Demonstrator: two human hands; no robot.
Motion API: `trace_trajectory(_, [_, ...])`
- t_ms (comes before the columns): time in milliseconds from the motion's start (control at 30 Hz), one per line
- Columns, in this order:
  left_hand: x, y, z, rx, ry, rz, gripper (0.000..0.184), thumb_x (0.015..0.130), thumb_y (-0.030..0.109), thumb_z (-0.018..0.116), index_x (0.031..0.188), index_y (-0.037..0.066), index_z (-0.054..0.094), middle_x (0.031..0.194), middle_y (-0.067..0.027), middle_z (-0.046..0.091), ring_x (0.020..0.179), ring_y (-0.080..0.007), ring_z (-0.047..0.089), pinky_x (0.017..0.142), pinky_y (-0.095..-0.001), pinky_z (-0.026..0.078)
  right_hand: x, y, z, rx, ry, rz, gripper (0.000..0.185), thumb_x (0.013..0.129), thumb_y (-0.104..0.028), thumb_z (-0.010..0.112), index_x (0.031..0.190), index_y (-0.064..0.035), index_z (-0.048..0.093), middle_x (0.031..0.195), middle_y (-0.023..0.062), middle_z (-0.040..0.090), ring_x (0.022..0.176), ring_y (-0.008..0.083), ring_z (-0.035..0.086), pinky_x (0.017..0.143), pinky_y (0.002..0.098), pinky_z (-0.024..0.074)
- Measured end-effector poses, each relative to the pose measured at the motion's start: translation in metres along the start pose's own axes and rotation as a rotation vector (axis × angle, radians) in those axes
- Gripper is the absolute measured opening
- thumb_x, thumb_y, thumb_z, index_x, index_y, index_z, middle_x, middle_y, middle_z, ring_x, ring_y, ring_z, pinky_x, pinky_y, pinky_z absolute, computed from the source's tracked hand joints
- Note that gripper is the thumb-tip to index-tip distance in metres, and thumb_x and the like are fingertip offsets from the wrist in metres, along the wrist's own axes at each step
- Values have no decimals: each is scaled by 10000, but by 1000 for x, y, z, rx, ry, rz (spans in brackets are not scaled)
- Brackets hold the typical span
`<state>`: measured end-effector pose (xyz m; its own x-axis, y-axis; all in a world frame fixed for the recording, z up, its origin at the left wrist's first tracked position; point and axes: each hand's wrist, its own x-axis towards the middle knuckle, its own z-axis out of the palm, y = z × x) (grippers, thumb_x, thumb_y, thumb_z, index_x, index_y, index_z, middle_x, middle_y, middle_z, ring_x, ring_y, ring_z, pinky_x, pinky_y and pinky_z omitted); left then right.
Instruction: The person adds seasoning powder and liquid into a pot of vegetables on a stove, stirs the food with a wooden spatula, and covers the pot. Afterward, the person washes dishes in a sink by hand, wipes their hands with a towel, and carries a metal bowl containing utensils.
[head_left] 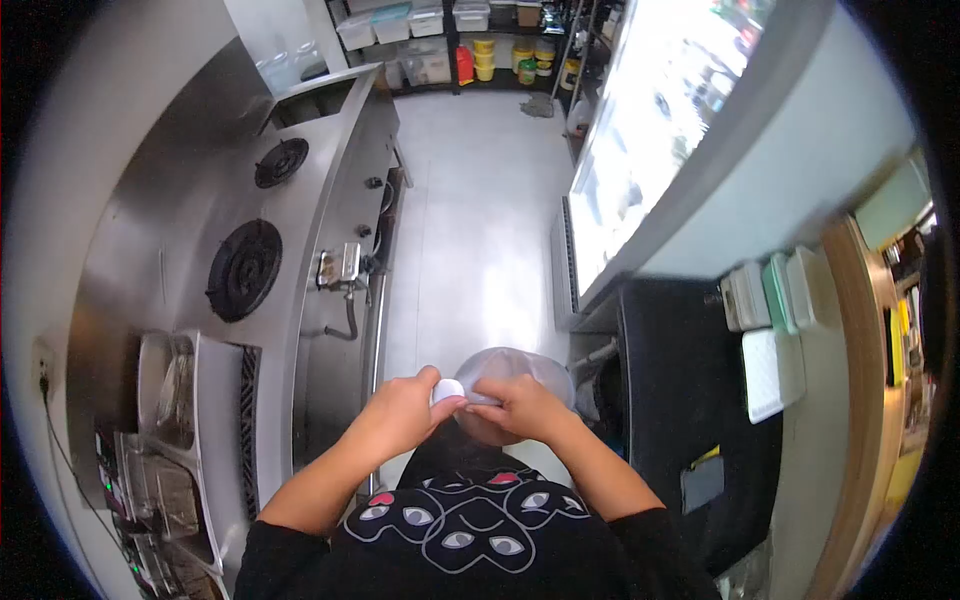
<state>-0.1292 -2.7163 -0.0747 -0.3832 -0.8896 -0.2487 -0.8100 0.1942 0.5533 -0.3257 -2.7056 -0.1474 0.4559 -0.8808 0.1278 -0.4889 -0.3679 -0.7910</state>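
A large translucent plastic jug [540, 372] is held in front of my body, at the bottom middle of the view. My right hand [515, 405] is closed round its narrow upper part, fingers over the front. Just to the left, my left hand [400, 412] pinches a round white cap [448, 391] between thumb and fingers. The cap is beside the jug's neck end; whether it sits on the opening or apart from it I cannot tell. My right hand hides part of the jug.
A steel stove with two burners [246, 268] runs along the left, with a tap [340, 265] on its front. At right are a lit glass-door fridge [650, 130] and a black counter [675, 360]. Shelves [430, 88] with tubs stand beyond the pale floor [475, 220].
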Motion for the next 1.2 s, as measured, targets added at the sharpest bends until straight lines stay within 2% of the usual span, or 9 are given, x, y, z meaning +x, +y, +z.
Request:
trace_trajectory(100, [65,-14,-19,20,71,16,351,792,318,629,848,-6,508,703,-212,592,687,-403,584,613,-439,469,72,33,-27,45,-95,-62,221,801,-291,605,866,-82,580,740,201,602,693,399,578,617,465,456])
trace_trajectory(200, [139,-29,-43,9,102,130,324,780,288,641,819,3,492,697,-197,584,666,-396,578,587,-440,461,137,69,-52,50,-74,-14,199,755,-239,670,857,-87,590,659,183,583,656,360,583,582,422,457])
trace_trajectory(333, [252,-40,-79,45,79,307,320,768,265,649,818,6,469,750,-196,569,693,-392,569,598,-441,457,209,103,-103,-104,-12,68,202,757,-215,672,868,-68,592,677,167,591,643,352,579,574,392,458])
trace_trajectory(567, [429,-29,-121,43,29,476,340,776,286,635,882,-1,487,774,-194,587,697,-362,593,621,-436,485,310,186,-185,-1,155,175,210,727,-176,703,878,-59,615,683,148,591,589,278,580,536,335,448])
trace_trajectory(633, [480,-31,-126,-5,49,472,351,777,294,635,938,10,506,789,-177,591,716,-346,597,626,-425,485,341,216,-206,0,167,221,220,743,-189,686,891,-50,602,708,166,598,642,331,578,577,378,453])
trace_trajectory(767, [559,-56,-150,-89,119,152,395,781,314,637,1052,47,532,800,-163,601,704,-340,590,615,-405,471,416,278,-254,-1,163,327,259,776,-232,653,924,-34,573,764,204,609,753,399,581,652,438,457])
trace_trajectory(867, [598,-141,-141,92,-14,-173,394,782,318,627,1058,49,547,865,-178,619,800,-349,602,692,-420,478,469,329,-260,61,205,445,287,787,-244,647,935,-14,559,779,225,606,784,413,579,666,445,455])
trace_trajectory(1067, [588,-282,-110,188,-285,-534,306,774,288,628,973,56,607,891,-192,628,856,-361,603,732,-438,475,572,439,-263,120,250,587,289,781,-225,650,898,25,564,840,236,608,821,393,589,699,415,463])
trace_trajectory(1200, [631,-294,-129,158,-488,-542,336,769,318,612,1005,78,610,926,-192,627,871,-361,605,756,-433,478,632,518,-256,221,288,756,304,779,-174,652,983,42,587,886,190,629,832,309,611,743,373,464])
